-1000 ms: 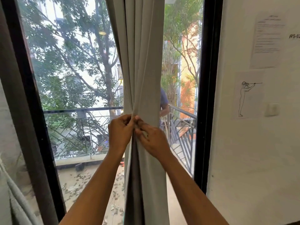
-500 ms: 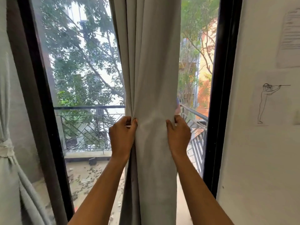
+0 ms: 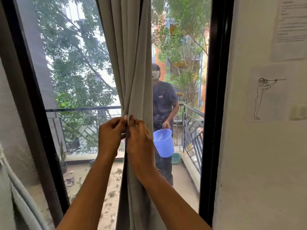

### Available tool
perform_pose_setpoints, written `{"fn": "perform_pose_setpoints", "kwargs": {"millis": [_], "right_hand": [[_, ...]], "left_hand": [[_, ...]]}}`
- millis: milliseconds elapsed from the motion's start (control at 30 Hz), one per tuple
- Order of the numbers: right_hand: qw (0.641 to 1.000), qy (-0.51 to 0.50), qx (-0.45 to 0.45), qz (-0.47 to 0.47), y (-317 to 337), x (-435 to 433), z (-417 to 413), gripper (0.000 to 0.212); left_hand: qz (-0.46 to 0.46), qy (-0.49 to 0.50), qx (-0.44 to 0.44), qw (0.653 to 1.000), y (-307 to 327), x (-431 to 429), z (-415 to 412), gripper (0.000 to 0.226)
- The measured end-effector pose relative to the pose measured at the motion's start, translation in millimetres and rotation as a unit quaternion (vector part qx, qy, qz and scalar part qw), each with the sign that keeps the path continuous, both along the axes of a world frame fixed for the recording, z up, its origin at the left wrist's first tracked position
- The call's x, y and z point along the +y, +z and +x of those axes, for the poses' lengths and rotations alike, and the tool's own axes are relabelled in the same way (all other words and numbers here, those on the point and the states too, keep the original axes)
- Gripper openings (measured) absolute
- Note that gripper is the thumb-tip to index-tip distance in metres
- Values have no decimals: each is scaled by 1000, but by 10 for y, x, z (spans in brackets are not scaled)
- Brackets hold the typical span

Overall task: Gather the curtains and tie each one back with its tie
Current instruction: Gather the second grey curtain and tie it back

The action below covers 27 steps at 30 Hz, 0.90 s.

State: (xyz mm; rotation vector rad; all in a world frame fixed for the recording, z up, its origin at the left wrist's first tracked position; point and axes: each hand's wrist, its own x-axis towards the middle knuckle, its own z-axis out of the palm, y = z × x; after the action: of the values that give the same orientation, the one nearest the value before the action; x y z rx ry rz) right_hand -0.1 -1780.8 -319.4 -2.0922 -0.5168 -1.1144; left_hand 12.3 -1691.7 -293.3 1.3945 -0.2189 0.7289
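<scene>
Top of curtain (image 3: 131,63) cut off, wall notice (image 3: 292,27) print seemingly unreadable

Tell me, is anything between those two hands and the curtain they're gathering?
Nothing visible. The left hand and right hand both pinch folds of the grey curtain together. The person with the blue bucket stands out on the balcony, behind the curtain, not in the way.

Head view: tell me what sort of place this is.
Probably an indoor room opening on a balcony: black-framed glass door, grey fabric curtain hanging inside, black metal balcony railing outside.
</scene>
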Motion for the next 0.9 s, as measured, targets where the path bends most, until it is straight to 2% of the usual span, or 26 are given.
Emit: {"fn": "perform_pose_setpoints", "kwargs": {"millis": [100, 133, 200, 233, 300, 367, 400, 467, 500, 567, 600, 633, 700, 733, 767, 833, 900], "right_hand": [[999, 42, -20, 22, -17, -43, -33, 32], [997, 74, -23, 13, -6, -89, -17, 30], [988, 155, -10, -24, 14, -234, 76, 29], [980, 196, 16, -22, 27, -329, 147, 27], [959, 248, 92, 105, 90, -530, 289, 19], [938, 208, 128, 246, 133, -705, 536, 18], [931, 193, 146, 275, 153, -773, 657, 26], [902, 252, 211, 279, 177, -827, 851, 45], [882, 299, 248, 269, 167, -823, 942, 47], [855, 354, 301, 232, 163, -776, 1033, 37], [852, 353, 313, 225, 170, -742, 1044, 34], [856, 343, 309, 233, 175, -697, 1052, 33], [911, 227, 251, 237, 225, -620, 994, 37], [945, 142, 184, 232, 254, -602, 933, 36], [963, 89, 100, 233, 279, -595, 853, 33], [971, 106, -36, 210, 359, -586, 608, 19], [975, 162, -55, 141, 460, -571, 333, 16]], "left_hand": [[36, -22, -10, 999, 10, 38, -24, 22], [41, -18, -8, 999, 21, 51, -32, 20], [38, 8, -3, 999, 35, 92, -17, 1], [45, 40, -4, 998, 40, 102, 4, 10], [93, 113, -16, 989, 39, 101, 20, 12], [191, 208, -41, 959, 39, 64, -14, 6], [220, 239, -48, 945, 40, 36, -47, 7], [235, 248, -49, 938, 50, -13, -134, 4], [237, 250, -49, 937, 56, -21, -164, 5], [239, 246, -41, 938, 74, -17, -197, 9], [240, 240, -36, 940, 85, -11, -209, 9], [241, 237, -34, 941, 88, -1, -218, 9], [248, 247, -34, 936, 85, 31, -225, 8], [254, 256, -38, 932, 83, 51, -232, 9], [255, 258, -43, 931, 78, 73, -230, 8], [242, 229, -40, 942, 96, 106, -231, 5], [204, 160, -15, 966, 158, 84, -247, 18]]}}
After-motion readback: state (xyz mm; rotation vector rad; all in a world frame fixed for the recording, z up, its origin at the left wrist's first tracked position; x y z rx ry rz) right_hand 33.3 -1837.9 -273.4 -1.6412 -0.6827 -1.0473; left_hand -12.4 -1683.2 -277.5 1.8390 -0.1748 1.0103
